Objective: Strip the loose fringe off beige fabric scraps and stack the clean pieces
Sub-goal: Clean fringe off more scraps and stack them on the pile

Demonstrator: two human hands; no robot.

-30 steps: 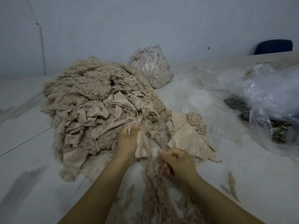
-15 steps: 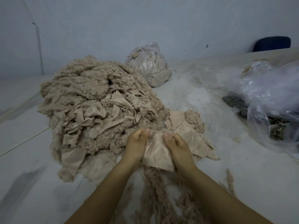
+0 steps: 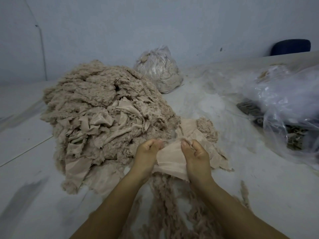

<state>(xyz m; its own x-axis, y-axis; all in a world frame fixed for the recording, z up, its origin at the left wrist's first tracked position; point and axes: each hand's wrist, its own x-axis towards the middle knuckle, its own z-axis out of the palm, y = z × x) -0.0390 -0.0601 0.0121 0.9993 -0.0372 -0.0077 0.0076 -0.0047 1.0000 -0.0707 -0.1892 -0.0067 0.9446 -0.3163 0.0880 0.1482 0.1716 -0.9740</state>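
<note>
A pale grey wall (image 3: 155, 23) backs the white table (image 3: 259, 195). Both hands pinch one beige fabric scrap (image 3: 170, 161) by its top edge — left hand (image 3: 148, 152), right hand (image 3: 195, 156), fingers curled — just in front of the big scrap heap (image 3: 103, 118). Stripped fringe (image 3: 165, 204) lies below; the small stack (image 3: 207, 144) sits just beyond the right hand.

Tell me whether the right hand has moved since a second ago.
Yes. The right hand moved up and away from the person, toward the big heap of fringed beige scraps, and now pinches the beige fabric piece.
</note>
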